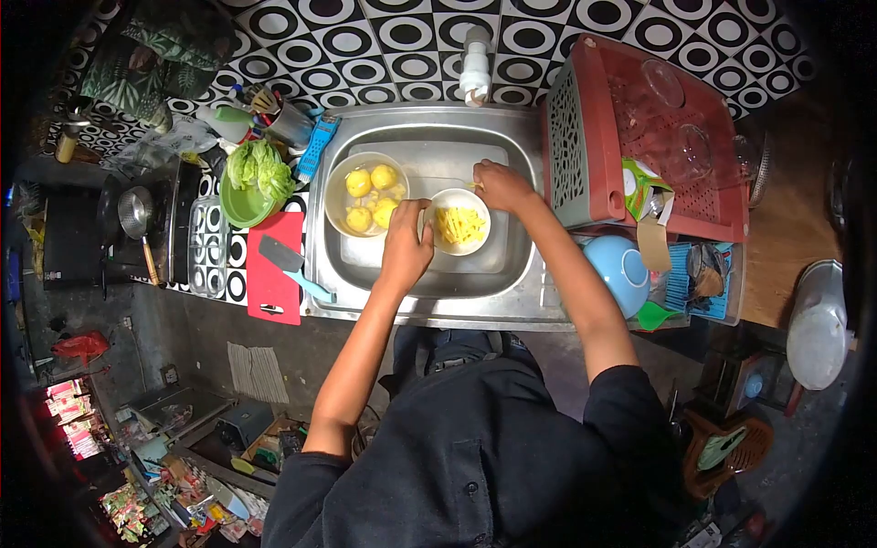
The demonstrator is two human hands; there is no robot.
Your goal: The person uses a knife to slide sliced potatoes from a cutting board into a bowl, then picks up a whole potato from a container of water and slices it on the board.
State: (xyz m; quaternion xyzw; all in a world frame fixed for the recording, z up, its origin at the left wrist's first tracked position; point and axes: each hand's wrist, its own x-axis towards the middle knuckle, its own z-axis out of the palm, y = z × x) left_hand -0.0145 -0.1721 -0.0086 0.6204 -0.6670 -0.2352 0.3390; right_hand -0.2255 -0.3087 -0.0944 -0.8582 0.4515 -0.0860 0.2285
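Over the metal sink (429,289), a small white bowl (461,247) holds yellow cut strips. My left hand (407,245) is at the bowl's left side, its fingers curved at the rim. To the upper right of the bowl, my right hand (500,186) is closed, with a small yellow piece showing at its fingertips. A larger pale bowl (334,212) stands to the left, holding several peeled yellow potatoes (358,183) in liquid.
On the left are a red cutting board (277,290), a cleaver (281,255) and a green bowl (239,206) of lettuce. A red dish rack (594,119) and blue bowl (618,274) stand right. The faucet (475,68) is behind the sink.
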